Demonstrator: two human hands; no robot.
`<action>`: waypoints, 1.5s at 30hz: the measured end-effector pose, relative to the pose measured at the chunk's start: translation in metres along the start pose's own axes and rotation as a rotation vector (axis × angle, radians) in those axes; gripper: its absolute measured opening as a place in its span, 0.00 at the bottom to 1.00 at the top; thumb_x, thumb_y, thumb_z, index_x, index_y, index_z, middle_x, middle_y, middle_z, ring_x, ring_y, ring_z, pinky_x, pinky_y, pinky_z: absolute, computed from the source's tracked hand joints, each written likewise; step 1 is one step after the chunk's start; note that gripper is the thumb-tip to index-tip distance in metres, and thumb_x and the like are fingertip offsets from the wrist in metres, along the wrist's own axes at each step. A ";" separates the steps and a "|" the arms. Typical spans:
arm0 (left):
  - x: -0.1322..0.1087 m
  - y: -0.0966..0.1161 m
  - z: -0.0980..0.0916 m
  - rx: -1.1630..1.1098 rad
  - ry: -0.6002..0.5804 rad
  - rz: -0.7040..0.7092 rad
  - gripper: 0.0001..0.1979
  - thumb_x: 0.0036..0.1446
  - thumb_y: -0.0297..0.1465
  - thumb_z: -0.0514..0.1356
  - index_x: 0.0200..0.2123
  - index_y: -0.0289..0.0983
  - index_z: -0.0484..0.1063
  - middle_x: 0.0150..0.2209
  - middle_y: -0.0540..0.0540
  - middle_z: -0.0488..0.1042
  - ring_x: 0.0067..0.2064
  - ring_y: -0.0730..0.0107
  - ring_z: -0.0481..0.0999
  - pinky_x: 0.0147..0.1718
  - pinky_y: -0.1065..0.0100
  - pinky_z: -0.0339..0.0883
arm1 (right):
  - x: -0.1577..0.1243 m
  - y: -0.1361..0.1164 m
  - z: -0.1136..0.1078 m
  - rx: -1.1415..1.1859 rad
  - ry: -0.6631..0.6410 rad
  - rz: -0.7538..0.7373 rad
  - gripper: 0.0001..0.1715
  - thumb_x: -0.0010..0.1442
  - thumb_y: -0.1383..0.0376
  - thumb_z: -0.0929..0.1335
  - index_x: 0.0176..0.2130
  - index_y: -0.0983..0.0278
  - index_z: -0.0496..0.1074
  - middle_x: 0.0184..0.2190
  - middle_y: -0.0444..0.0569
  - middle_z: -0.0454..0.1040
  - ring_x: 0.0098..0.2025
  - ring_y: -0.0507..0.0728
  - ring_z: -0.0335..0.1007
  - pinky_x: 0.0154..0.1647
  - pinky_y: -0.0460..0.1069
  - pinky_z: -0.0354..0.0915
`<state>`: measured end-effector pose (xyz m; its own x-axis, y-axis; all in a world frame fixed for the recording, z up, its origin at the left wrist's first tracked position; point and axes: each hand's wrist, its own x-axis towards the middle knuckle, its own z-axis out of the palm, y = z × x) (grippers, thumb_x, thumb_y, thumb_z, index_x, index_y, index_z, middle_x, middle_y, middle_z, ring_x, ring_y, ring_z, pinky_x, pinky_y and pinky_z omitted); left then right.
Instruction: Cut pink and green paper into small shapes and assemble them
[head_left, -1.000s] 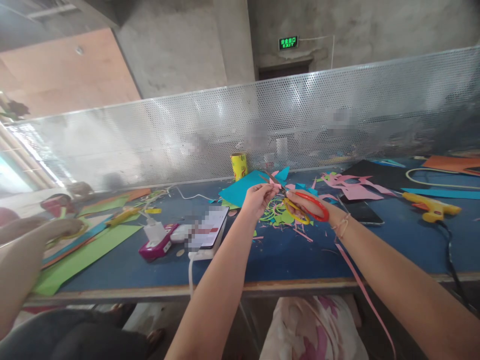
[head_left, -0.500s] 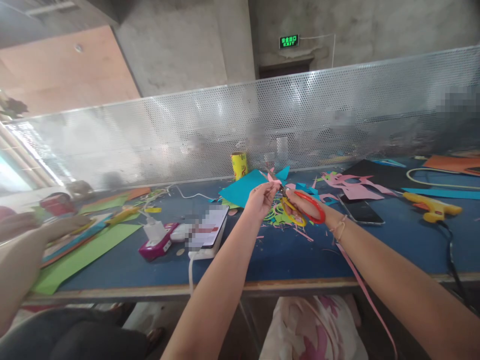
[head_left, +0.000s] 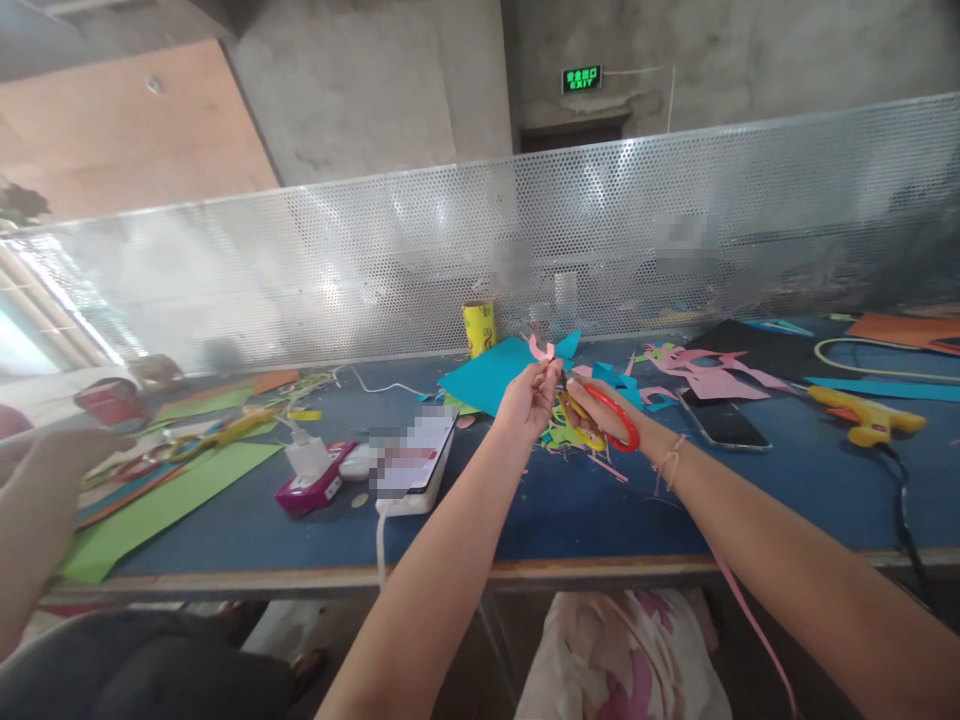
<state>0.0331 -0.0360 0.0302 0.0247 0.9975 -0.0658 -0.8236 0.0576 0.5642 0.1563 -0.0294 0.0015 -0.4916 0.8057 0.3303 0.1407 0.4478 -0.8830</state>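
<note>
Pinched in my left hand [head_left: 527, 398] is a small curled piece of pink paper [head_left: 541, 350]. My right hand [head_left: 592, 400] is closed around scissors with red and yellow handles [head_left: 621, 428]. Their blades lie partly hidden at my left fingertips, so I cannot tell how far apart they are. Both hands meet above the table, in front of a blue paper sheet [head_left: 484, 375]. Under them lies a heap of green and yellow paper scraps [head_left: 566, 437]. Cut pink paper [head_left: 716, 375] rests to the right.
A phone [head_left: 420, 455] leans on a white charger, beside a purple power strip [head_left: 319, 490]. Another phone [head_left: 724, 420] and a yellow glue gun [head_left: 866, 412] lie right. A perforated metal screen [head_left: 375, 270] borders the back. A co-worker's arm [head_left: 45, 490] reaches in at left.
The pink piece now stands curled up above my left fingertips, and the scissor blades show less. The co-worker's hand at left has drawn back from the papers.
</note>
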 end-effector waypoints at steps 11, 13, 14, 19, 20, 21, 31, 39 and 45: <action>0.008 0.004 -0.014 0.326 -0.076 0.368 0.05 0.44 0.26 0.63 0.22 0.31 0.69 0.20 0.48 0.72 0.20 0.80 0.70 0.22 0.80 0.65 | -0.001 0.005 -0.006 0.045 -0.024 0.017 0.24 0.55 0.45 0.59 0.25 0.63 0.58 0.14 0.38 0.63 0.11 0.45 0.53 0.11 0.42 0.52; 0.009 0.005 -0.015 0.367 -0.085 0.392 0.06 0.42 0.27 0.64 0.21 0.32 0.68 0.19 0.49 0.71 0.20 0.81 0.69 0.22 0.80 0.64 | -0.001 0.005 -0.006 0.039 -0.027 0.024 0.24 0.55 0.45 0.58 0.25 0.63 0.58 0.14 0.38 0.62 0.11 0.45 0.53 0.11 0.42 0.52; 0.009 0.005 -0.015 0.388 -0.085 0.397 0.07 0.42 0.28 0.64 0.21 0.32 0.68 0.19 0.49 0.70 0.20 0.82 0.69 0.22 0.80 0.64 | -0.001 0.004 -0.007 0.030 -0.033 0.023 0.25 0.55 0.45 0.58 0.25 0.63 0.58 0.14 0.38 0.62 0.11 0.45 0.53 0.11 0.42 0.52; 0.009 0.009 -0.017 0.420 -0.115 0.388 0.06 0.41 0.27 0.63 0.21 0.32 0.69 0.19 0.49 0.70 0.20 0.81 0.68 0.23 0.79 0.63 | -0.002 0.005 -0.010 -0.056 -0.032 -0.003 0.24 0.56 0.46 0.59 0.24 0.63 0.58 0.15 0.39 0.62 0.12 0.44 0.53 0.11 0.41 0.52; 0.009 0.010 -0.018 0.421 -0.121 0.388 0.05 0.41 0.27 0.63 0.21 0.31 0.69 0.19 0.49 0.70 0.20 0.81 0.68 0.22 0.78 0.62 | -0.003 0.005 -0.011 -0.066 -0.031 -0.005 0.24 0.56 0.46 0.59 0.24 0.63 0.58 0.15 0.39 0.62 0.12 0.45 0.53 0.11 0.41 0.52; 0.010 0.010 -0.018 0.426 -0.121 0.391 0.05 0.41 0.26 0.62 0.21 0.31 0.69 0.19 0.48 0.70 0.20 0.81 0.68 0.22 0.78 0.62 | -0.003 0.005 -0.011 -0.072 -0.031 -0.002 0.23 0.56 0.47 0.59 0.25 0.63 0.58 0.15 0.39 0.62 0.12 0.45 0.53 0.11 0.41 0.52; 0.014 0.012 -0.022 0.481 -0.098 0.440 0.04 0.41 0.26 0.61 0.20 0.32 0.69 0.19 0.48 0.71 0.20 0.79 0.69 0.23 0.76 0.62 | -0.002 0.003 -0.006 -0.066 -0.010 0.053 0.23 0.55 0.47 0.59 0.24 0.63 0.58 0.14 0.40 0.62 0.11 0.45 0.52 0.10 0.42 0.51; 0.011 0.006 -0.018 0.392 -0.113 0.387 0.05 0.42 0.25 0.62 0.20 0.32 0.68 0.20 0.49 0.71 0.22 0.80 0.70 0.26 0.77 0.64 | -0.002 0.005 -0.005 0.068 -0.059 0.079 0.28 0.54 0.43 0.58 0.22 0.64 0.58 0.14 0.40 0.60 0.11 0.45 0.52 0.11 0.42 0.53; 0.011 0.009 -0.019 0.550 -0.129 0.492 0.06 0.44 0.28 0.62 0.21 0.33 0.67 0.19 0.49 0.71 0.21 0.79 0.70 0.24 0.76 0.64 | -0.001 0.009 -0.016 0.105 -0.199 0.082 0.31 0.55 0.43 0.56 0.21 0.65 0.60 0.13 0.40 0.59 0.13 0.46 0.53 0.13 0.43 0.53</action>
<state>0.0153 -0.0253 0.0184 -0.1792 0.9083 0.3779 -0.3551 -0.4179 0.8362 0.1717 -0.0205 -0.0013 -0.6435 0.7407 0.1929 0.1020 0.3327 -0.9375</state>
